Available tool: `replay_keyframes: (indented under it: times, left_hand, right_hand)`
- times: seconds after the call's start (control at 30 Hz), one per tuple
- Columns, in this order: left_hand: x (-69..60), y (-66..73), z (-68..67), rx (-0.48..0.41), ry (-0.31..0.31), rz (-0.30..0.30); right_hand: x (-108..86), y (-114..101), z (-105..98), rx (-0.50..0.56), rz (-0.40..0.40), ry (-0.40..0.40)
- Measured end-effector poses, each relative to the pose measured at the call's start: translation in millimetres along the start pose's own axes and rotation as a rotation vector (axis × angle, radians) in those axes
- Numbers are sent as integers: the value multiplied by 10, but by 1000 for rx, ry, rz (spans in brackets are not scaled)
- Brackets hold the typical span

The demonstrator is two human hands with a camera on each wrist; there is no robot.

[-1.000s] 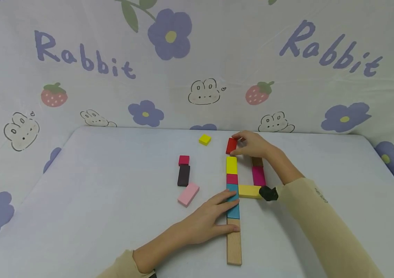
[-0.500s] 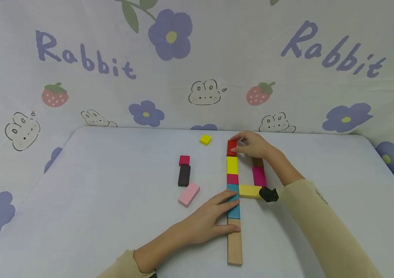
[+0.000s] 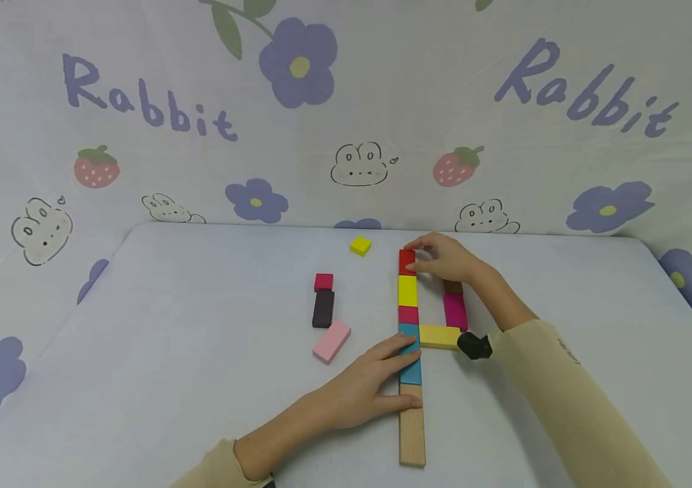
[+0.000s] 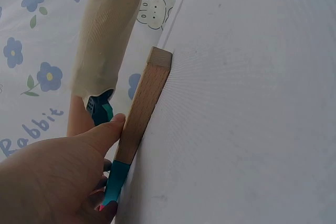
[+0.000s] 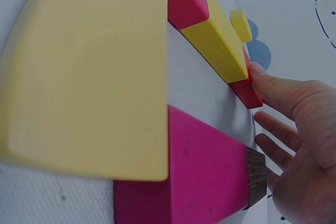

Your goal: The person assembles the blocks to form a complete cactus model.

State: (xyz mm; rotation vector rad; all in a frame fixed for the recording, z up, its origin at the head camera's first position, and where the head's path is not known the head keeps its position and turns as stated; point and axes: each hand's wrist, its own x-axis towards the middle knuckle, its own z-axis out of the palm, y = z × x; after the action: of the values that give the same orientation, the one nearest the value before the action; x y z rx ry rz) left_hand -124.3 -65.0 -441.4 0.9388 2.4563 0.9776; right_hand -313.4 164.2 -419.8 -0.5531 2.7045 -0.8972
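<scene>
A straight row of blocks runs away from me in the head view. It goes from a long plain wooden block [image 3: 412, 434] through a blue block [image 3: 410, 370], a crimson block [image 3: 408, 314] and a yellow block [image 3: 407, 290] to a red block [image 3: 406, 259] at the far end. My left hand [image 3: 353, 388] rests on the row, straight fingers on the blue part and thumb on the wooden block. With thumb and index finger, my right hand [image 3: 448, 257] pinches the red block, which meets the yellow one. The right wrist view shows the thumb [image 5: 270, 83] against the red block.
Right of the row, a pale yellow block [image 3: 439, 337] lies crosswise, with a magenta block [image 3: 455, 311] and a brown block [image 3: 453, 287] beyond. On the left lie a red cube [image 3: 324, 282], a dark block [image 3: 323, 309], a pink block [image 3: 331, 341] and a small yellow block [image 3: 360, 246].
The red block has slid towards me, closing its gap to the yellow block, with my right hand on it. My left hand has stayed in place.
</scene>
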Motion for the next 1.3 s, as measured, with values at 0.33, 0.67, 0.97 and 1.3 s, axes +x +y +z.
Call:
replay_keyframes:
  times: [0.33,0.67,0.97,1.3]
  left_hand:
    - [-1,25,-22,1,-5,-1]
    - [-4,28,-38,-13,-11,-5]
    - [-4,30,-41,-14,-13,-7]
    - [5,7,-17,0,-4,2]
  right_hand:
    - [-17,-12,2,4,10,-6]
    - [-15,-31,-17,-34,-7,-24]
    - [-8,-58,-26,-33,6,-12]
    - [53,-128,-3,2,35,28]
